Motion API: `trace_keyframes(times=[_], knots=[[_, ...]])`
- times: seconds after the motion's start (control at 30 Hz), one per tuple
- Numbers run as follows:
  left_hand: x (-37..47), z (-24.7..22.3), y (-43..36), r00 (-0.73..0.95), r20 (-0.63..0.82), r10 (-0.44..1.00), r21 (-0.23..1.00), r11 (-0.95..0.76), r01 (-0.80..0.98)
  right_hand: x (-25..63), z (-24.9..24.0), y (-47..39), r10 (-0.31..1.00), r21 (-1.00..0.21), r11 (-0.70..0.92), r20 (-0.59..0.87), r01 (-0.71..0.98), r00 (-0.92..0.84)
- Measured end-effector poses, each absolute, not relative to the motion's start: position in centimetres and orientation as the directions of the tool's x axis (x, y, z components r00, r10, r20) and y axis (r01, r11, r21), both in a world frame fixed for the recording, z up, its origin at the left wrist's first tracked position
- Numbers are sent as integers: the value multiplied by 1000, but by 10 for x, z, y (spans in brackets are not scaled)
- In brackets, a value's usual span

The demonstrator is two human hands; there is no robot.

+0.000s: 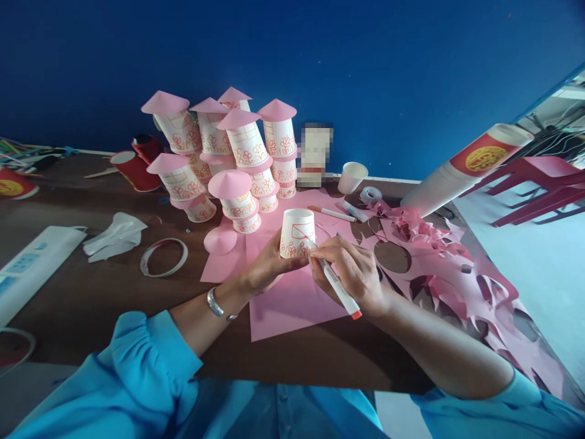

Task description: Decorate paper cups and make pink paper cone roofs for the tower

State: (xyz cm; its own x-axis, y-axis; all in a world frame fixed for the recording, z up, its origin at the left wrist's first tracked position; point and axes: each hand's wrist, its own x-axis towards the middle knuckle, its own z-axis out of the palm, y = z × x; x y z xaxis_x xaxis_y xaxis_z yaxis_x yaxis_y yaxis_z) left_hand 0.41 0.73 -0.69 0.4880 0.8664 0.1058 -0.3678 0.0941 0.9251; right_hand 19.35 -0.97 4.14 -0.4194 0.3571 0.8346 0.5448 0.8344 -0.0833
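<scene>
White paper is making up the cup (297, 222) that the person's left hand (269, 263) is grasping low around its side, just above pink sheets (292, 314) that are covering the middle of the table (183, 323). Fingers of the right hand (351, 268) are gripping a white marker (338, 288) with an orange-red end, and its tip is pointing at the cup's side, where orange-red flowers and a boxy outline are showing. Behind the left hand, decorated cup towers (248, 146) with pink cone roofs are standing close together, and a loose pink cone (220, 241) is lying in front of them. Beyond the right hand, another marker (333, 213) is resting near a plain cup (353, 178), while cut pink scraps (414, 224) are spreading along the table's right side.
</scene>
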Motion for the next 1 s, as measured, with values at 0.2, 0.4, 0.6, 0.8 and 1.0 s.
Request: trace_keyframes(times=[0.2,0.4,0.6,0.8,1.0], knots=[[4,-12,7,477,109,872,920,93,-380,196,50,-12,342,-99,848,852,520,-397],[4,-15,8,500,123,857,920,90,-381,197,51,-10,338,-103,856,852,506,-399],[4,-11,7,518,130,846,927,81,-365,196,49,-10,326,-94,864,854,495,-406],[5,-6,6,510,129,850,926,81,-369,196,49,-9,323,-97,864,860,494,-395],[5,-8,6,513,138,847,924,76,-375,196,50,-8,321,-85,861,855,501,-408]])
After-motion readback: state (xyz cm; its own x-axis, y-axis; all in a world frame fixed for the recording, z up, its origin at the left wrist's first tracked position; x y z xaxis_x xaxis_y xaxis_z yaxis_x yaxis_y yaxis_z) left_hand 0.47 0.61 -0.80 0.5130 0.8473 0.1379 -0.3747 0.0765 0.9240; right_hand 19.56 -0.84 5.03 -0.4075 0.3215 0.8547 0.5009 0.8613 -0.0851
